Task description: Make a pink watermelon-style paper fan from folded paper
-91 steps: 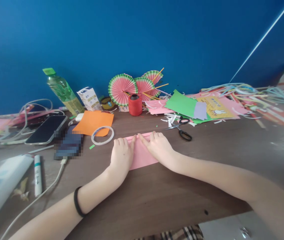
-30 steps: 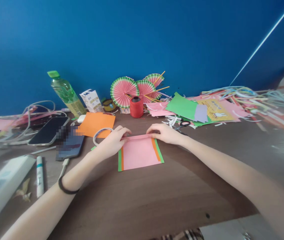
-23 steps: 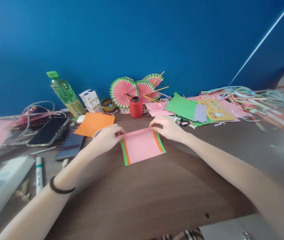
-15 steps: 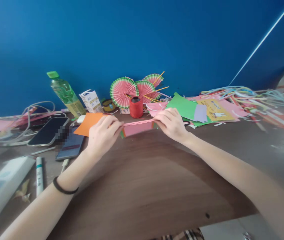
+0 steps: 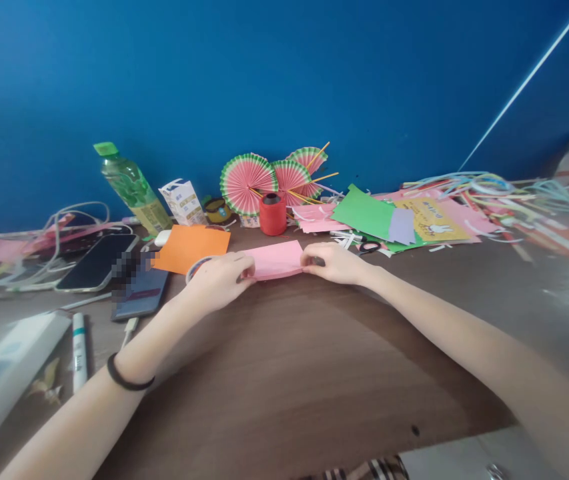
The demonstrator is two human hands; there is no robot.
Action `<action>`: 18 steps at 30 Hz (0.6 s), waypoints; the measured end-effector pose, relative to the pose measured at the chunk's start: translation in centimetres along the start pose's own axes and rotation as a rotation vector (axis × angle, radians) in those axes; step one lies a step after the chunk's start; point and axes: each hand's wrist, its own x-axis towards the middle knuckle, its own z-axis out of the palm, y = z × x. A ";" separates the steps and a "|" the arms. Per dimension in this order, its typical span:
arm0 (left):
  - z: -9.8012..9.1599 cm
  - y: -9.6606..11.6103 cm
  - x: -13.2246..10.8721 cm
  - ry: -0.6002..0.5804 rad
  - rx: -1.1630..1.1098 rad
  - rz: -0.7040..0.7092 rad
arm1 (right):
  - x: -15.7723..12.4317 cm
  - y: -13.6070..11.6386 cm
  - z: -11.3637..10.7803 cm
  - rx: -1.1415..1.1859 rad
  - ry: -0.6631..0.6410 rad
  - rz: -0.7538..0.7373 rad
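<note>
A pink paper sheet (image 5: 277,259) is held just above the brown table (image 5: 289,387), flipped so its plain pink side faces me. My left hand (image 5: 221,280) pinches its left edge with closed fingers. My right hand (image 5: 331,261) pinches its right edge the same way. A black band circles my left wrist. An orange sheet (image 5: 191,247) and a roll of clear tape (image 5: 195,267) lie just left of my left hand, the tape partly hidden behind it.
Along the blue wall stand a green bottle (image 5: 129,187), a small carton (image 5: 181,200), pink paper fans (image 5: 249,181), a red thread spool (image 5: 273,213). Scissors (image 5: 364,247), green paper (image 5: 364,210) and paper strips (image 5: 489,193) sit right. Phones (image 5: 97,261), cables and a marker (image 5: 79,350) lie left.
Earlier both hands pressed a fold flat. Then the sheet lay open showing green and orange side strips; I lifted it by its far edge and turned it over away from me.
</note>
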 end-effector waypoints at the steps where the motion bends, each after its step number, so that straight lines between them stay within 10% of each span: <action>1: 0.0 0.0 0.0 -0.026 -0.025 -0.004 | 0.0 0.1 0.0 0.030 -0.023 0.008; 10: 1.9 0.2 0.2 -0.061 0.008 0.130 | -0.1 -0.4 0.4 -0.047 -0.073 -0.143; 18: 2.1 -0.2 0.5 -0.103 -0.299 -0.018 | 0.1 -0.6 0.7 0.225 -0.015 0.095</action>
